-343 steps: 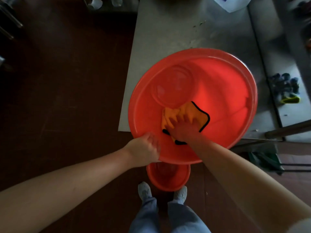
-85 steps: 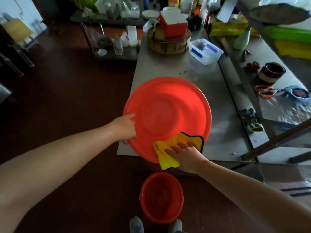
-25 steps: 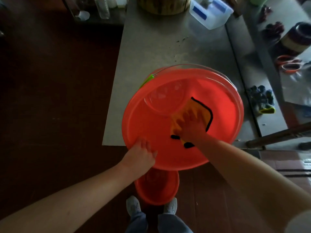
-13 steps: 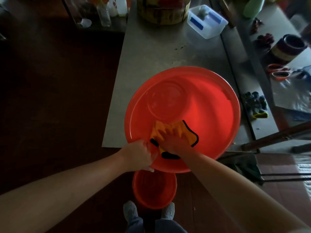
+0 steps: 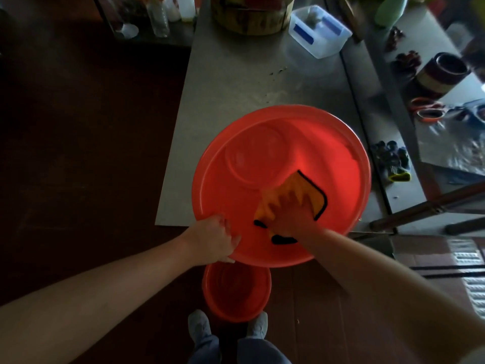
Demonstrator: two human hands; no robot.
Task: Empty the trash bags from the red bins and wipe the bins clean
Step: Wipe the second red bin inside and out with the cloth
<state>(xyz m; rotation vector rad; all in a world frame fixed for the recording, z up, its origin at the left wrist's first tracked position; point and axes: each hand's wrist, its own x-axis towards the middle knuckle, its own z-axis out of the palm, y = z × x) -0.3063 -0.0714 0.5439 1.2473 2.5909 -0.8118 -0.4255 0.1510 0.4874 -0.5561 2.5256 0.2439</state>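
The big red bin [image 5: 341,143] sits mid-frame on the edge of the table [image 5: 236,82]. The left hand [image 5: 212,239] grips its lower-left rim, fingers curled. The right hand [image 5: 291,216] presses a yellow cloth [image 5: 312,191] flat inside, fingers spread. A smaller red bin [image 5: 236,292] stands on the floor below.

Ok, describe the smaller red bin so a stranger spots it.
Find the steel table and the big red bin overhanging its near edge. Directly below, on the floor by the shoes, stands the smaller red bin: narrower and untouched.
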